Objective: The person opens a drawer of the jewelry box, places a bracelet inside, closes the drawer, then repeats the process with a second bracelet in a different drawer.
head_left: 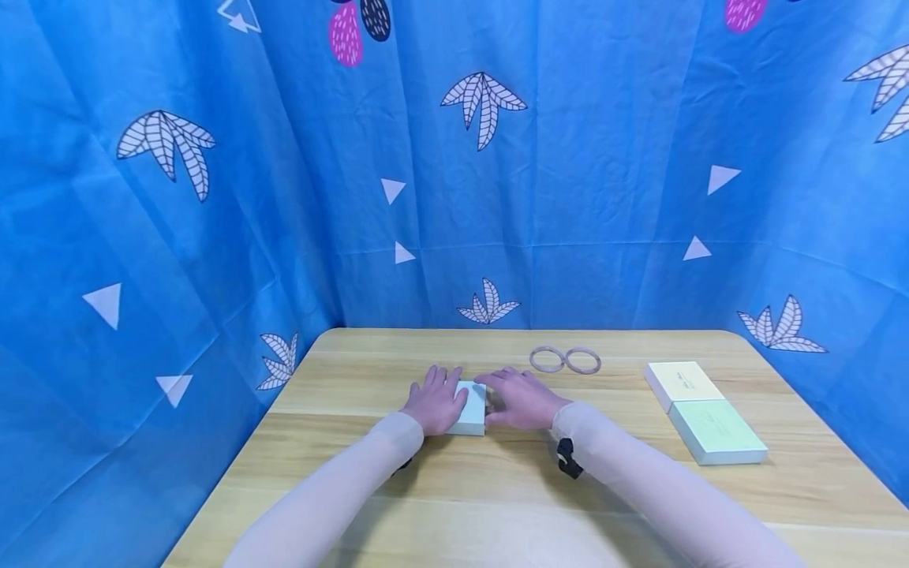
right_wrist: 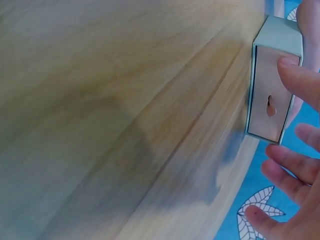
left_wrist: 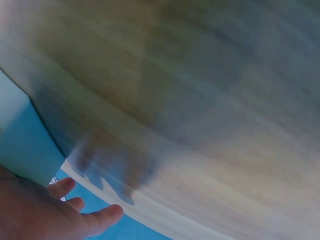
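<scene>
The wooden table point(head_left: 497, 489) carries everything here, with blue leaf-patterned cloth point(head_left: 213, 237) hung behind and to the sides of both hands. Off to the right of the right hand, well apart from it, two flat boxes lie end to end and touching: a pale yellow box point(head_left: 683, 383) farther away and a pale green box point(head_left: 716, 431) nearer the person. Just beyond the right hand's fingertips lie two rings point(head_left: 565, 360), side by side and touching.

Between the two hands sits a small white box point(head_left: 470, 408), lying flat on the table and apparently closed. The left hand point(head_left: 435, 401) rests with straight, relaxed fingers on the box's left side and top edge, palm down, not wrapped round it. The right hand point(head_left: 521, 398) sits just to the box's right; the right wrist view shows its fingers point(right_wrist: 295, 80) spread and loosely bent at the end face of the box point(right_wrist: 272, 95), which has a small keyhole-shaped cutout. One fingertip seems to touch that face, but no real grip shows.

Judging from this, the work is at an early stage: the box is framed by both hands but not yet opened or lifted, and the rings and the flat boxes lie untouched.
</scene>
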### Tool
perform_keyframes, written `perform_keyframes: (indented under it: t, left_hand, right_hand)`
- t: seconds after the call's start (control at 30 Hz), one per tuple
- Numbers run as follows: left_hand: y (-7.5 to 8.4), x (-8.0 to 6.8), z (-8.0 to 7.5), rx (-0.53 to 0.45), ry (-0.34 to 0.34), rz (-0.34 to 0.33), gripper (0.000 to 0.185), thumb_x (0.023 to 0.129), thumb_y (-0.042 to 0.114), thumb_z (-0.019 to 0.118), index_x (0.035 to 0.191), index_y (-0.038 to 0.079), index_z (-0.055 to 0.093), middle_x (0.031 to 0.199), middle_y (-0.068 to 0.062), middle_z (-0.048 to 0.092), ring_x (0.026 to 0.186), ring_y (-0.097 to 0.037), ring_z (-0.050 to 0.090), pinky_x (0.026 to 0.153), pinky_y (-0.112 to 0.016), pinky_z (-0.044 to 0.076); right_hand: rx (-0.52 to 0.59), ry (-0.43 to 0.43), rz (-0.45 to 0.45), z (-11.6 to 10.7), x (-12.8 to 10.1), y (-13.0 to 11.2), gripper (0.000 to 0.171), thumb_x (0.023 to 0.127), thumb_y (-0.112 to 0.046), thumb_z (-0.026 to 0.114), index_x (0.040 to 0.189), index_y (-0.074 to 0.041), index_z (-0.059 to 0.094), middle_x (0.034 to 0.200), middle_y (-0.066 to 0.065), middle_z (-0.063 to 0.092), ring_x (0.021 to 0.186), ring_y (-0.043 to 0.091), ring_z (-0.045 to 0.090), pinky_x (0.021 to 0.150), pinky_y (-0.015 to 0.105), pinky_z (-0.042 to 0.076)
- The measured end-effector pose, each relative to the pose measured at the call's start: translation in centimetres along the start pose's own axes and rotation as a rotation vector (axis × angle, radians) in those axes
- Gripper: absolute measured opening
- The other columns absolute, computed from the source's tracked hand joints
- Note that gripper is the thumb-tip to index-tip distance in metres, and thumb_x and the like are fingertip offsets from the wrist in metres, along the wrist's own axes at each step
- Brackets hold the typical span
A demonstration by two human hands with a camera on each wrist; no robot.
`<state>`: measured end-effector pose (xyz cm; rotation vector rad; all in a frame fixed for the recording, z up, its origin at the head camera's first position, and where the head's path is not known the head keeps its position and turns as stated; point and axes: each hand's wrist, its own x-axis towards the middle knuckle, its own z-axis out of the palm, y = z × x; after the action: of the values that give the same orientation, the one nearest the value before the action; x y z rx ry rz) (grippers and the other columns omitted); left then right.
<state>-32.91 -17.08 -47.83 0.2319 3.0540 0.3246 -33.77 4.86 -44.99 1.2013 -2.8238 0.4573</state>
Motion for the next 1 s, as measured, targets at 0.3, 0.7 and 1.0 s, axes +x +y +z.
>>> perform_keyframes:
  t: [0.3,0.7,1.0]
  left_hand:
    - [0.3,-0.4,-1.0,0.001,-0.036,0.017,0.068,0.105,0.056,0.022,0.162,0.019,0.02,0.165,-0.015,0.026,0.155,-0.036,0.012,0.116,-0.07,0.017]
    - [-0.2,-0.6,-1.6,0.053,-0.05,0.05,0.07,0.105,0.057,0.023,0.162,0.017,0.023,0.164,-0.014,0.029,0.154,-0.035,0.018,0.115,-0.069,0.023]
    - [0.2,-0.2,-2.6,0.103,0.088,0.111,0.071,0.099,0.055,0.043,0.156,0.013,0.037,0.154,-0.012,0.045,0.145,-0.032,0.036,0.112,-0.062,0.036]
  right_hand:
    - [-0.021,0.03,-0.044,-0.4,-0.1,0.3,0.072,0.087,-0.044,0.076,0.149,-0.017,0.049,0.142,0.008,0.06,0.13,0.034,0.054,0.104,0.061,0.045]
    - [-0.002,-0.013,-0.06,-1.1,-0.1,-0.5,0.07,0.093,-0.053,0.065,0.15,-0.017,0.048,0.15,0.006,0.054,0.137,0.034,0.05,0.111,0.057,0.04]
    - [-0.019,-0.029,-0.04,-1.2,0.2,-1.0,0.076,0.09,-0.059,0.067,0.151,-0.018,0.047,0.152,0.006,0.051,0.139,0.034,0.048,0.109,0.061,0.04]
